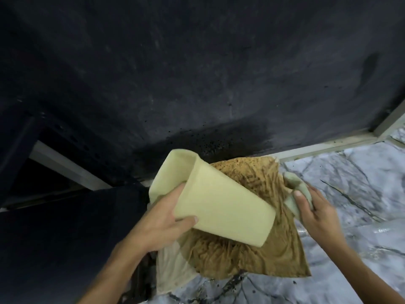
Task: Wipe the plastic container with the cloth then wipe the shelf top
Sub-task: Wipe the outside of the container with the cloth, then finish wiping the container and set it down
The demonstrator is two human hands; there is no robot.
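Left hand (162, 218) grips smooth tapered cream container (221, 207); right hand (315, 209) bunches brown cloth (252, 253).

Your container (219, 202) is hiding the middle of the cloth (252, 255); its open mouth is facing away. Your right hand (315, 207) is covering a bunched corner, and both forearms are running off the bottom edge.

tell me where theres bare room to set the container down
Bare marbled surface lies right of the brown cloth, beyond the right hand, and in front of the cloth's near edge. Crowded: the middle, where the left hand holds the container over the cloth.
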